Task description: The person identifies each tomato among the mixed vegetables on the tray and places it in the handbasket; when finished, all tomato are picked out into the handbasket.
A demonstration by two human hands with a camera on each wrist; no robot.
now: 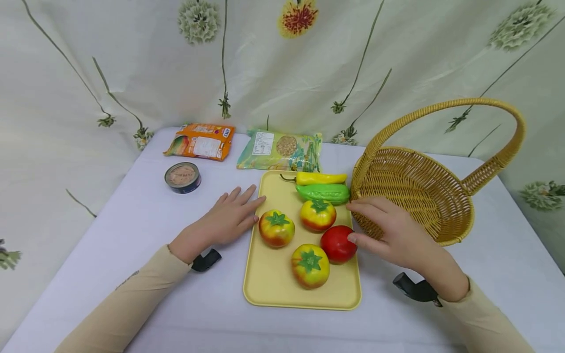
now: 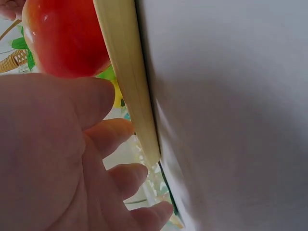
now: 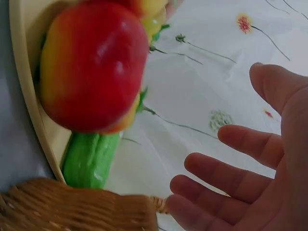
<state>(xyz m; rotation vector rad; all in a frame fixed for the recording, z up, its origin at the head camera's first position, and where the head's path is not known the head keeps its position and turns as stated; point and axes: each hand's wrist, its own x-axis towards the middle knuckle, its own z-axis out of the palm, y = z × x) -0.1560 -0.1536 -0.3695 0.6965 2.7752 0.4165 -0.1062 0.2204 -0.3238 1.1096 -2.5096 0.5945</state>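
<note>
A pale yellow tray (image 1: 273, 289) lies on the table with three yellow-red toy tomatoes (image 1: 310, 266), a red round toy fruit (image 1: 339, 244), a green bumpy toy vegetable (image 1: 323, 193) and a yellow chili pepper (image 1: 321, 179). My left hand (image 1: 229, 215) is at the tray's left rim, fingers spread and holding nothing; in the left wrist view its fingertips (image 2: 113, 132) are close to that rim. Over the right rim hovers my right hand (image 1: 393, 233), empty, its thumb near the red fruit. In the right wrist view its fingers (image 3: 231, 178) are loosely extended, apart from the tomatoes.
A wicker basket (image 1: 463, 225) with a tall handle stands right of the tray, partly behind my right hand. Behind the tray lie a green snack packet (image 1: 287, 152) and an orange packet (image 1: 205, 142). An opened-looking round tin (image 1: 182, 177) sits at the left.
</note>
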